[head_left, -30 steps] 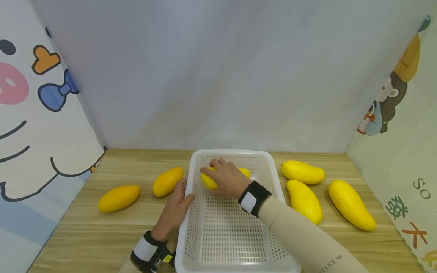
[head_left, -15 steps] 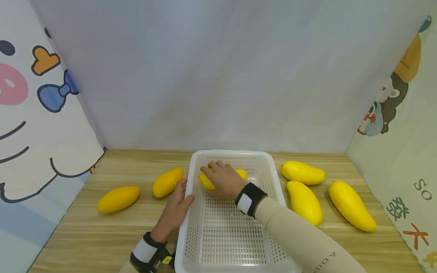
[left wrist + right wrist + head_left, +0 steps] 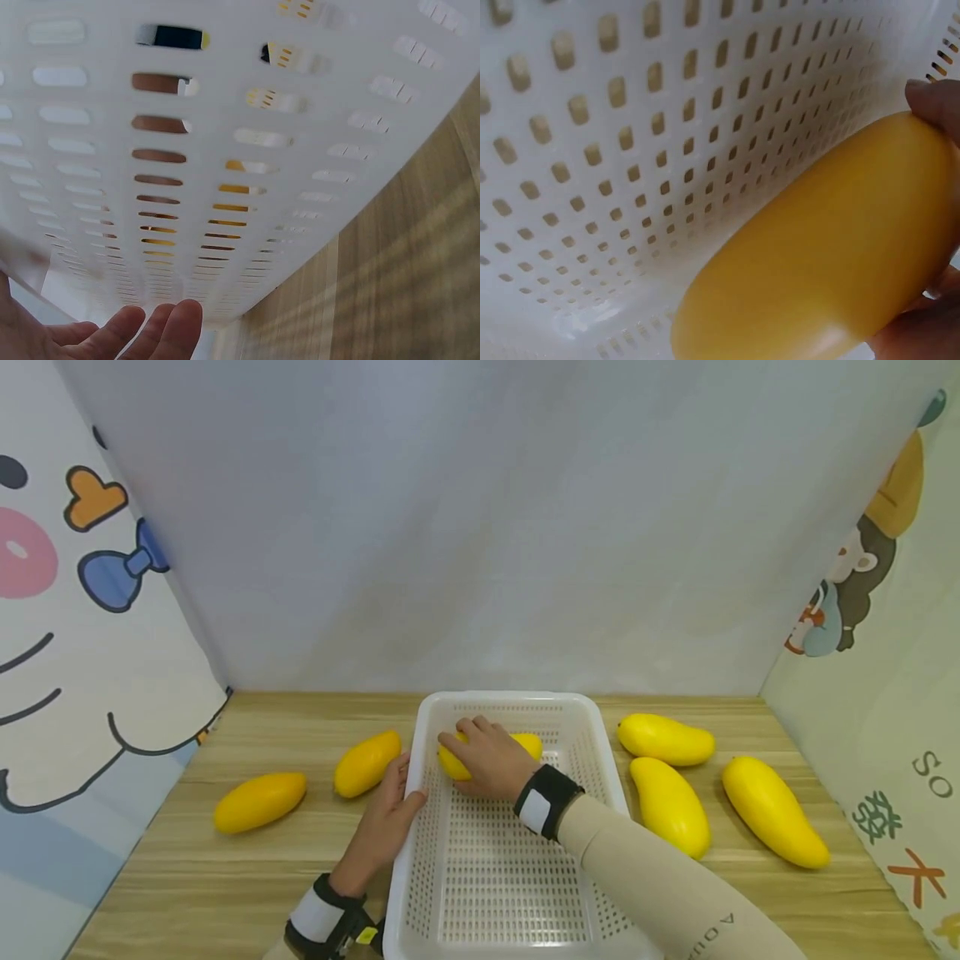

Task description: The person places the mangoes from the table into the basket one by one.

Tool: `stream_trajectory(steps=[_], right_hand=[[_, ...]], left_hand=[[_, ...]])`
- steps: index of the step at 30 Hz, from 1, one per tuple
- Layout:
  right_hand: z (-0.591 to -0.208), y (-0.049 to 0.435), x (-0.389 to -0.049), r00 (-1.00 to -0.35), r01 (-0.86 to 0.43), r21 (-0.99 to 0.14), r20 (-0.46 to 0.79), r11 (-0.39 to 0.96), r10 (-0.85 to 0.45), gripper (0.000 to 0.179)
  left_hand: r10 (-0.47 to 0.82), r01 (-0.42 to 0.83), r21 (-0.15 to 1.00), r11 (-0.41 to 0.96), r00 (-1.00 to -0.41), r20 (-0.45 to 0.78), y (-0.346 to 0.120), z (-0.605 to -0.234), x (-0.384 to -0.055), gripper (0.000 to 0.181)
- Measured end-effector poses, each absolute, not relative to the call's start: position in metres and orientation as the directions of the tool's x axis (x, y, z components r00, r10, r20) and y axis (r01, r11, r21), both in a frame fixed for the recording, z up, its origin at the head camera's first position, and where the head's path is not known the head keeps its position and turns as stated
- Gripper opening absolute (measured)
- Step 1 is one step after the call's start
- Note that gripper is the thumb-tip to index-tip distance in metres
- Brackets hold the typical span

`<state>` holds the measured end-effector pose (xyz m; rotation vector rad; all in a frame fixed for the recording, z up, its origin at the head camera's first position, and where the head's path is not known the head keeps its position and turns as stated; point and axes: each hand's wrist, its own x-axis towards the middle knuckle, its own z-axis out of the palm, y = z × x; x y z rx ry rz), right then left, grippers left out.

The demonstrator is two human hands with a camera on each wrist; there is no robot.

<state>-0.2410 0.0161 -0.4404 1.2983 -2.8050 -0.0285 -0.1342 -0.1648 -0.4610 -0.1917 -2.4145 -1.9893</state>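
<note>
A white perforated plastic basket (image 3: 517, 868) stands on the table in the head view. My right hand (image 3: 495, 760) reaches inside and grips a yellow mango (image 3: 453, 762) near the basket's far end. The hand covers the mango's middle; in the right wrist view the mango (image 3: 817, 247) shows large, with the thumb and fingers around one end. My left hand (image 3: 386, 822) holds the basket's left side, thumb at the rim and fingers along the outer wall. In the left wrist view its fingers (image 3: 180, 330) show beside the slotted wall (image 3: 217, 127).
Two mangoes lie left of the basket, a nearer-in mango (image 3: 367, 763) and an outer mango (image 3: 260, 802). To the right are a far mango (image 3: 666, 739), a middle mango (image 3: 670, 806) and an outer mango (image 3: 774, 812). Printed cloth walls enclose the wooden table (image 3: 247, 893).
My right hand has shifted slightly left and toward me inside the basket, with the mango in its grip. The left hand stays on the basket's side.
</note>
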Motion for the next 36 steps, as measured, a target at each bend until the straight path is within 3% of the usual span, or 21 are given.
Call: stream_trajectory(steps=[25,36], right_hand=[[-0.451,0.018,-0.244,-0.628,-0.77,0.102,0.049,0.629,-0.777,0.069],[-0.45,0.019,-0.244,-0.643,-0.762,0.074,0.029,0.643,-0.765,0.07]], left_hand=[[0.09,0.109,0.975,0.194,-0.992,0.093,-0.163,-0.459,-0.133,0.058],[0.093,0.1,0.977,0.188,-0.992,0.084,-0.162,-0.459,-0.133,0.057]])
